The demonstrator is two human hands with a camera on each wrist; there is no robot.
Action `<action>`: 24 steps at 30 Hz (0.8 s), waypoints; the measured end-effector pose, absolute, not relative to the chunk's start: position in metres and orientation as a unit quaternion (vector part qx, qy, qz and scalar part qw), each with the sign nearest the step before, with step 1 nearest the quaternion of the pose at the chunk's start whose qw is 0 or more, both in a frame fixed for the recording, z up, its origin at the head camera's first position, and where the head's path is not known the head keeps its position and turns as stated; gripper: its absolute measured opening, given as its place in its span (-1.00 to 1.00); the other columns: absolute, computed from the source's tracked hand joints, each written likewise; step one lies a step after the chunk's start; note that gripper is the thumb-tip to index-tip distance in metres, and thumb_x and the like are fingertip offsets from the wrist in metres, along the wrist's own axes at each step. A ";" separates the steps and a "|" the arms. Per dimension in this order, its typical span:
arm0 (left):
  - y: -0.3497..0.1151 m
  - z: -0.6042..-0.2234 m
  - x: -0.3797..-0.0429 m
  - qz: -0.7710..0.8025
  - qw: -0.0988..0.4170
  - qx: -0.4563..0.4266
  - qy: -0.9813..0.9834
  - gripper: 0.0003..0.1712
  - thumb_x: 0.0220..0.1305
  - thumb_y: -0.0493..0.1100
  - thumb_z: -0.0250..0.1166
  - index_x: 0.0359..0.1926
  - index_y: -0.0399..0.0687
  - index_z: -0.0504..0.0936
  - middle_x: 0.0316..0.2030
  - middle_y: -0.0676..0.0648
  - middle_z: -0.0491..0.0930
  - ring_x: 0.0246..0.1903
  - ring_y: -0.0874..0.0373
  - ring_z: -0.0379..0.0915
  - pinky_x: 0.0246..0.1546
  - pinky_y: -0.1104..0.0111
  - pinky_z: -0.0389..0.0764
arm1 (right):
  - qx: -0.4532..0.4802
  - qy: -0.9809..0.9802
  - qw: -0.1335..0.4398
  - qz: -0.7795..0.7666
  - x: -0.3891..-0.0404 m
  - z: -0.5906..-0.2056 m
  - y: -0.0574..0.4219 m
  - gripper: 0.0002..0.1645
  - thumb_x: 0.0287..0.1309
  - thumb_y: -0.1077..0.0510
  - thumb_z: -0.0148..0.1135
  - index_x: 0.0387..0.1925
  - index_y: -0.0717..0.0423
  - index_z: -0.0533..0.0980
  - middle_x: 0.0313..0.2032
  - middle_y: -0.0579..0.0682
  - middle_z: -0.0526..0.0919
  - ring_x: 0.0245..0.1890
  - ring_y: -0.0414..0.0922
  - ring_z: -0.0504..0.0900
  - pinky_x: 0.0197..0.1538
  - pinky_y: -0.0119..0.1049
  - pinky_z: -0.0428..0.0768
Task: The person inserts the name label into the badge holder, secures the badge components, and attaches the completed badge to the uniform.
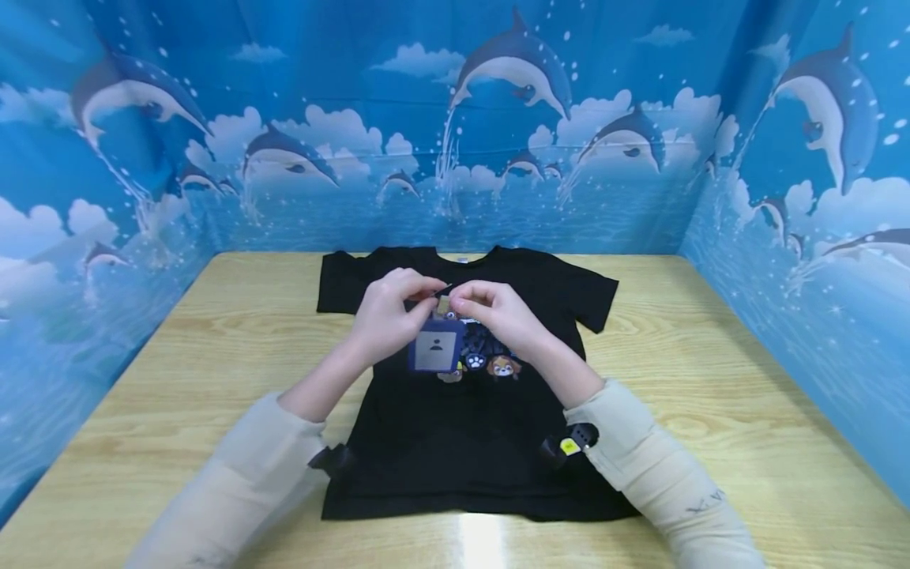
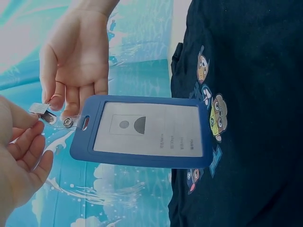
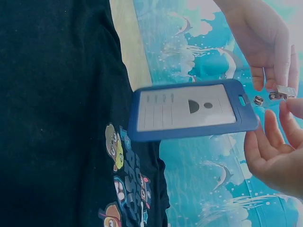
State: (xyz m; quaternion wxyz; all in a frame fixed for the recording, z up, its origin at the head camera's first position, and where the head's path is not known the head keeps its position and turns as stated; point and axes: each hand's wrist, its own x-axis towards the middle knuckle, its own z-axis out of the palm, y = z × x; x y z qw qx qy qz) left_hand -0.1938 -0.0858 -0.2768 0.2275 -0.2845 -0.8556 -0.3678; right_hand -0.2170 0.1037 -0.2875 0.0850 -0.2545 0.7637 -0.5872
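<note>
A blue-framed ID badge holder (image 1: 436, 348) with a white card hangs over the printed front of a black T-shirt (image 1: 469, 450). A clear strap with a metal snap joins it to a small metal badge clip (image 2: 46, 115). My left hand (image 1: 389, 318) pinches the clip between thumb and finger. From the other side my right hand (image 1: 503, 316) pinches the same clip, its fingertips close to the left ones. In the right wrist view the badge holder (image 3: 187, 111) hangs below both hands, its slot end toward them. The T-shirt lies spread flat, neck at the far side.
The T-shirt lies on a light wooden table (image 1: 711, 379). A blue curtain with dolphins (image 1: 426, 213) surrounds the table at the back and both sides. Cartoon dog faces and a paw print (image 1: 475, 362) are printed on the shirt's chest.
</note>
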 end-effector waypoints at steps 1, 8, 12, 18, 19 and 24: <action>-0.087 -0.277 -0.193 -0.367 0.225 -0.283 -0.857 -0.82 0.13 -0.38 0.25 -0.21 -0.25 0.67 -0.36 -0.10 0.61 -0.31 0.06 0.49 -0.27 0.24 0.55 | -0.259 0.761 0.092 -0.588 -0.217 -0.288 0.103 -0.73 0.31 0.19 0.02 -0.17 0.35 0.50 -0.17 0.12 0.59 -0.11 -0.04 0.55 0.04 -0.16 0.47; -0.095 -0.278 -0.189 -0.368 0.209 -0.270 -0.865 -0.82 0.14 -0.39 0.25 -0.21 -0.26 0.67 -0.35 -0.10 0.62 -0.31 0.08 0.51 -0.29 0.25 0.56 | -0.268 0.731 0.150 -0.609 -0.217 -0.296 0.094 -0.74 0.34 0.17 -0.03 -0.16 0.32 0.45 -0.14 0.14 0.57 -0.04 -0.02 0.54 0.03 -0.16 0.49; -0.101 -0.277 -0.184 -0.377 0.189 -0.254 -0.870 -0.82 0.15 -0.38 0.25 -0.20 -0.25 0.67 -0.34 -0.09 0.61 -0.32 0.09 0.51 -0.31 0.24 0.56 | -0.269 0.696 0.189 -0.639 -0.216 -0.300 0.089 -0.78 0.36 0.18 -0.09 -0.19 0.26 0.42 -0.14 0.10 0.54 -0.01 -0.02 0.51 0.06 -0.13 0.47; -0.107 -0.276 -0.180 -0.390 0.153 -0.228 -0.879 -0.80 0.18 -0.35 0.23 -0.16 -0.24 0.66 -0.31 -0.09 0.61 -0.29 0.08 0.52 -0.33 0.25 0.56 | -0.281 0.641 0.230 -0.676 -0.218 -0.307 0.080 -0.83 0.37 0.21 -0.16 -0.28 0.14 0.38 -0.17 0.01 0.50 -0.09 -0.09 0.52 -0.06 -0.14 0.51; -0.109 -0.277 -0.181 -0.393 0.145 -0.222 -0.881 -0.79 0.18 -0.35 0.22 -0.15 -0.25 0.66 -0.30 -0.10 0.61 -0.28 0.07 0.53 -0.32 0.25 0.56 | -0.280 0.635 0.236 -0.680 -0.218 -0.308 0.079 -0.82 0.37 0.22 -0.17 -0.29 0.14 0.38 -0.18 0.00 0.50 -0.10 -0.10 0.53 -0.09 -0.14 0.52; -0.112 -0.281 -0.185 -0.413 0.094 -0.183 -0.887 -0.78 0.21 -0.33 0.20 -0.12 -0.25 0.64 -0.22 -0.13 0.61 -0.25 0.05 0.53 -0.27 0.23 0.57 | -0.268 0.635 0.256 -0.678 -0.223 -0.313 0.074 -0.81 0.38 0.23 -0.19 -0.30 0.12 0.39 -0.19 -0.01 0.49 -0.14 -0.12 0.53 -0.11 -0.14 0.53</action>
